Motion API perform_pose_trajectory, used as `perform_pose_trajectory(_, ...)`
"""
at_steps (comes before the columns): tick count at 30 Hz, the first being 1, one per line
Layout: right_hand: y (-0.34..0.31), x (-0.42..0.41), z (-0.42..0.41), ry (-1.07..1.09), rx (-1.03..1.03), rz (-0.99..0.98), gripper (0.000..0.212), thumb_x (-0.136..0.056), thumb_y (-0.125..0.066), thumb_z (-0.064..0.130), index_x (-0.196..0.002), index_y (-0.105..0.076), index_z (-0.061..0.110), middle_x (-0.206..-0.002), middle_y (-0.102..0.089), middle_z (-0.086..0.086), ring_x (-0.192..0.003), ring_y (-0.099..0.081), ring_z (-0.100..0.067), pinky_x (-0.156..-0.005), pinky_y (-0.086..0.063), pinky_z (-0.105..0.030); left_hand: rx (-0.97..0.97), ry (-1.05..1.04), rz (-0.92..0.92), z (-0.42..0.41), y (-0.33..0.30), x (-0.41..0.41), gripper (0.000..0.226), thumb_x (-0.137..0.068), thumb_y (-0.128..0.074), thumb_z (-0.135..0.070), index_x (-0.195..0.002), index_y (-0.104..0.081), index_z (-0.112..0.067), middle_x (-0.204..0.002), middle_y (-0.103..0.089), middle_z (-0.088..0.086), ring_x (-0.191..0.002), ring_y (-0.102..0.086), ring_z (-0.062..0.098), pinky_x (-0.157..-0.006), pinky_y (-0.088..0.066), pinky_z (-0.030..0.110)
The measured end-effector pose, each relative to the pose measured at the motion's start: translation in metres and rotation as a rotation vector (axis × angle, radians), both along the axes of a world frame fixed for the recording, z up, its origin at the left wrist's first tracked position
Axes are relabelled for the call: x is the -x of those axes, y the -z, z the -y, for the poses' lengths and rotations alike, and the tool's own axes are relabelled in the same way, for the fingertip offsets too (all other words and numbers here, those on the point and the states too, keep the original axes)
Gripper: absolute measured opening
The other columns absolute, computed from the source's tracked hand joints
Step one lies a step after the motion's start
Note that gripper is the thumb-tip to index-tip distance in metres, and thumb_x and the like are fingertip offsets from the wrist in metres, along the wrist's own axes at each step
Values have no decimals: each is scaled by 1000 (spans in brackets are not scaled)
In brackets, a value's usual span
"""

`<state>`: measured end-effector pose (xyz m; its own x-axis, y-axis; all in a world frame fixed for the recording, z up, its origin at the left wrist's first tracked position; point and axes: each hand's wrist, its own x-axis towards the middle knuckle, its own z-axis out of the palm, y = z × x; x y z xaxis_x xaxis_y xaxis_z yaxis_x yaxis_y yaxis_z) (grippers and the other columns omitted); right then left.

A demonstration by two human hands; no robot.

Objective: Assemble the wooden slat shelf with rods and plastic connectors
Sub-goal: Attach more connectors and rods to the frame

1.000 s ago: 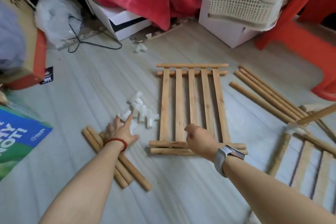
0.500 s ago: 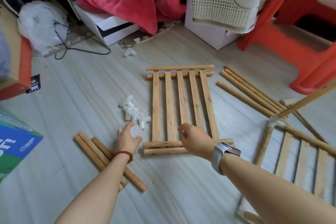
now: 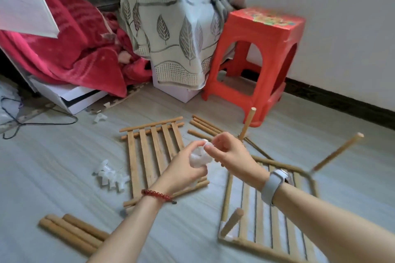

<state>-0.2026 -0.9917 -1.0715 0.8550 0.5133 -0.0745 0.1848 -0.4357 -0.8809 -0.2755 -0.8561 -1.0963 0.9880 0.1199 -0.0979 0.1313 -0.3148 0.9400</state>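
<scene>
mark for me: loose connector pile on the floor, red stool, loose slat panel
connector pile (image 3: 111,177), head view, middle of the white heap
red stool (image 3: 267,20), head view, seat top
loose slat panel (image 3: 146,153), head view, a middle slat

Connector pile (image 3: 111,178) lies left of slat panel (image 3: 154,156); rods (image 3: 70,231) nearer.

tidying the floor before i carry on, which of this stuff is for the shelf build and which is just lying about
For the shelf:
- white plastic connectors held in left hand and right hand
- connector pile
- loose slat panel
- slat panel with upright rods
- short rods
- long rods

Lying about:
- red plastic stool
- red blanket
- leaf-print curtain
- wire hanger
</scene>
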Motion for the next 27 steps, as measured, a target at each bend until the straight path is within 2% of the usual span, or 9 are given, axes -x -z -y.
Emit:
perform_pose_trajectory(3, -33, 14, 44, 103, 5, 32, 19, -83, -67, 33, -79, -52, 23, -73, -60, 3, -66, -55, -13, -61, -44, -29, -79, 102, 70, 42, -32, 2, 61, -80, -58, -6, -122, -44, -47, -108, -59, -12, -83, -55, -13, -70, -47, 6)
perform_pose_trajectory(5, -49, 24, 72, 148, 38, 55, 16, -84, -66, 32, -79, -53, 23, -75, -63, 1, -68, -57, -14, -63, -46, -30, -122, 138, 105, 68, -48, 5, 64, -77, -58, -9, -114, -42, -58, -111, -61, -7, -80, -60, -2, -68, -50, 14)
perform_pose_trajectory(7, -65, 31, 97, 191, 100, 112, 12, -84, -61, 30, -80, -53, 21, -79, -64, 0, -74, -60, -17, -68, -48, -32, -157, 177, 102, 93, -65, 10, 73, -74, -56, -10, -122, -37, -62, -118, -61, -1, -83, -63, 6, -61, -48, 14)
perform_pose_trajectory(11, -95, 45, 143, 325, 144, 106, 8, -83, -55, 22, -82, -52, 14, -85, -65, -5, -82, -62, -21, -68, -48, -31, -203, 280, 82, 136, -96, 17, 99, -78, -58, -10, -142, 0, -57, -95, -61, 0, -53, -48, 4, -55, -42, 19)
perform_pose_trajectory(13, -109, 54, 173, 422, 39, 34, 8, -83, -54, 19, -84, -50, 12, -80, -64, -7, -73, -61, -20, -66, -48, -32, -263, 295, 110, 160, -114, 20, 101, -81, -61, -13, -142, 8, -55, -94, -57, -2, -60, -50, 9, -56, -46, 22)
perform_pose_trajectory(19, -143, 85, 265, 584, -460, -350, 13, -93, -43, 7, -84, -52, 6, -71, -55, -11, -58, -54, -16, -54, -44, -22, -276, 295, 187, 225, -160, 23, 77, -82, -59, -9, -144, -24, -38, -104, -51, -1, -60, -50, 7, -54, -41, 12)
perform_pose_trajectory(21, -146, 95, 295, 592, -619, -466, 11, -94, -42, 4, -98, -52, 5, -76, -56, -15, -62, -56, -19, -54, -48, -24, -308, 298, 226, 248, -171, 22, 64, -82, -60, -12, -138, -36, -33, -104, -51, 0, -66, -51, 7, -57, -43, 12)
perform_pose_trajectory(23, -142, 105, 322, 556, -751, -528, 24, -94, -42, 3, -116, -49, 8, -82, -57, -17, -64, -59, -21, -55, -51, -25, -331, 311, 244, 271, -175, 22, 54, -82, -60, -13, -130, -44, -30, -101, -52, -1, -74, -52, 8, -59, -43, 11)
perform_pose_trajectory(27, -122, 123, 371, 444, -851, -567, 28, -92, -43, 0, -114, -51, 16, -85, -56, -18, -67, -60, -22, -61, -56, -28, -333, 344, 202, 315, -158, 20, 44, -82, -60, -13, -122, -50, -26, -101, -54, 1, -80, -52, 11, -62, -42, 13)
